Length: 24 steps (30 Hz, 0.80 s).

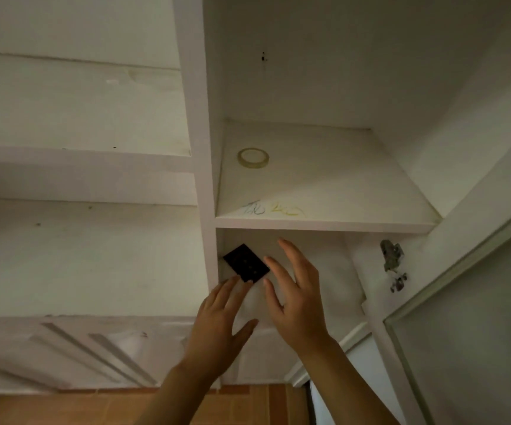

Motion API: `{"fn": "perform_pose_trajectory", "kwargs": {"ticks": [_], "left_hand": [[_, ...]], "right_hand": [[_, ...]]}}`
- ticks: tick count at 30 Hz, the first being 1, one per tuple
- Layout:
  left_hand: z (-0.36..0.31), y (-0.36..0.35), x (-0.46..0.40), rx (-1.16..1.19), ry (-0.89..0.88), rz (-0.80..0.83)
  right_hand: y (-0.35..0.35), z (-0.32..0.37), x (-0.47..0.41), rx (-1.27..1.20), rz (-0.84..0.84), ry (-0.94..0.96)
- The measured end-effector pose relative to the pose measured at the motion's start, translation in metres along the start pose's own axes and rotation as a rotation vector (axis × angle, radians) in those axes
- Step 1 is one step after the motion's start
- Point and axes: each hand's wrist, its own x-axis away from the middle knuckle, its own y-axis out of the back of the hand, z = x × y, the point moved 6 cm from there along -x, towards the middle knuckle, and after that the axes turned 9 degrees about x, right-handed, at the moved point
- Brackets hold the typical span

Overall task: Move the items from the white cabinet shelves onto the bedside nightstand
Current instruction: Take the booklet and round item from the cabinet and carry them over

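A flat black rectangular item (246,262) lies on the lower shelf of the white cabinet (321,223), near its left wall. My left hand (222,317) reaches toward it with straight fingers, its fingertips just at the item's near corner. To the right of the item, my right hand (294,289) is held up with fingers spread and holds nothing. A roll of clear tape (253,157) lies flat on the upper shelf, toward the back left.
The cabinet door (462,317) stands open on the right, with a metal hinge (391,256) on the side wall. Blue and yellow scribbles (272,208) mark the upper shelf's front. White open shelves (82,167) are on the left. Orange floor tiles (64,409) are below.
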Motion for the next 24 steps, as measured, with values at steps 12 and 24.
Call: {"fn": "perform_pose_trajectory", "kwargs": {"ticks": [12, 24], "left_hand": [[0.018, -0.014, 0.032, -0.054, 0.149, 0.037], [0.030, -0.019, 0.046, -0.063, 0.174, 0.049]], "right_hand": [[-0.130, -0.051, 0.010, 0.025, 0.616, -0.275], [-0.143, -0.053, 0.024, -0.045, 0.490, -0.327]]}}
